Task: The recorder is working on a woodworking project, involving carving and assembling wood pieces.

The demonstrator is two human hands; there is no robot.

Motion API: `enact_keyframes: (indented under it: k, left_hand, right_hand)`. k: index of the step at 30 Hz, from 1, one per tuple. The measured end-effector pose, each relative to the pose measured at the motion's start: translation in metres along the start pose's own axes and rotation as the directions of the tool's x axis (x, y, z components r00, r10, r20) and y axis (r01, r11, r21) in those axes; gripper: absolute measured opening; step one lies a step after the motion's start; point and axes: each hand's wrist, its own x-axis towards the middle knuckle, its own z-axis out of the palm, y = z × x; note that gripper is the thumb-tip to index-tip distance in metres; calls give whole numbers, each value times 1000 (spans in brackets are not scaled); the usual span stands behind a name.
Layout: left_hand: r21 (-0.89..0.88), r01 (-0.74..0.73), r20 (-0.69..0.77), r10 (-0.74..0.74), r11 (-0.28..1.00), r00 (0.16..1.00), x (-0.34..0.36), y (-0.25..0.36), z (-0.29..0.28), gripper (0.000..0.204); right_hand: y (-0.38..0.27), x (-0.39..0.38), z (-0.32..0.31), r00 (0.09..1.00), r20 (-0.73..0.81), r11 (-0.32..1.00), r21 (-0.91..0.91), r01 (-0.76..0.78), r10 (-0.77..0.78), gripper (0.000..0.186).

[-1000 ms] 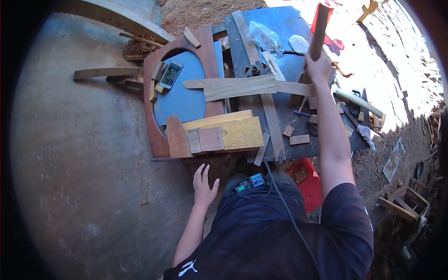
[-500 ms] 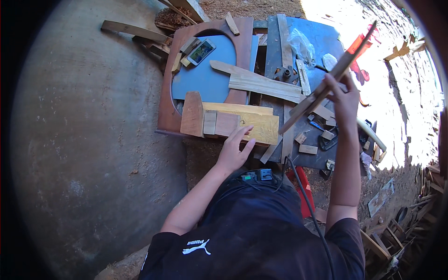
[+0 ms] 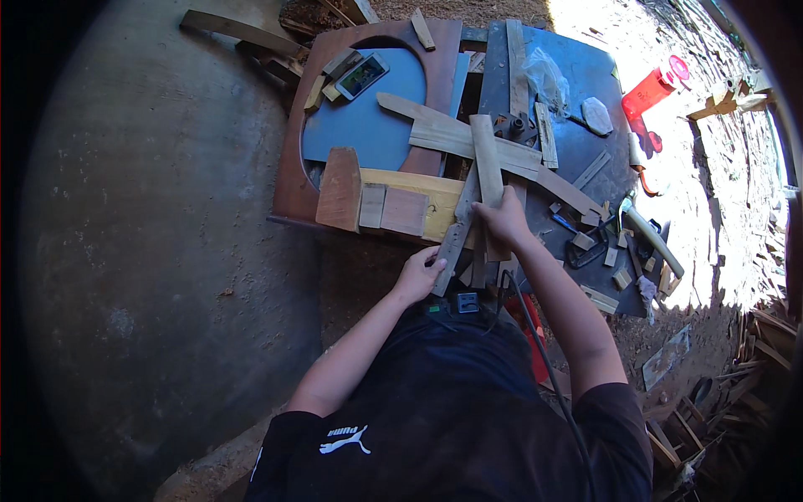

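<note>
Two wooden strips cross over the workbench in front of me. My right hand [image 3: 504,219] is closed round the broader pale strip [image 3: 487,155], which points away from me. The narrower greyish strip [image 3: 453,251] slants down towards my waist, with the curled fingers of my left hand [image 3: 418,276] at its near end. Beneath them lies a yellow board [image 3: 439,217], partly covered. On its left rest a pinkish wood block [image 3: 405,211], a small grey block [image 3: 372,206] and a reddish-brown block with a rounded end [image 3: 339,191].
A brown panel with an oval opening [image 3: 293,180] holds a phone [image 3: 362,75]. Notched boards [image 3: 477,146] lie across the bench. To the right are a hammer [image 3: 652,234], a clamp [image 3: 590,251], wood offcuts, a plastic bag [image 3: 545,79] and a red bottle [image 3: 648,94]. A cable [image 3: 535,335] hangs beside me.
My right hand has come down and left with the strips, from the bench's right side to above the yellow board. My left hand has drawn back from the board and closed on the narrower strip.
</note>
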Motion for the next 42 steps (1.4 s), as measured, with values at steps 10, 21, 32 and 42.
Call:
enact_keyframes:
  k: [10,21,32,42]
  left_hand:
    - [-151,25,7,-24,988,1000,1,-16,-2,36]
    - [-248,28,-74,-48,968,996,-10,-51,-14,38]
    - [562,30,-450,275,826,850,-25,-10,-8,40]
    - [219,188,97,-213,958,972,-38,4,17,41]
  right_hand:
    - [4,-22,-3,998,-28,988,-142,52,-57,61]
    - [-2,-27,-29,993,-100,998,-12,67,-68,60]
    - [22,-37,31,949,287,954,228,-197,128,64]
    - [18,-41,38,883,456,892,345,-293,113,38]
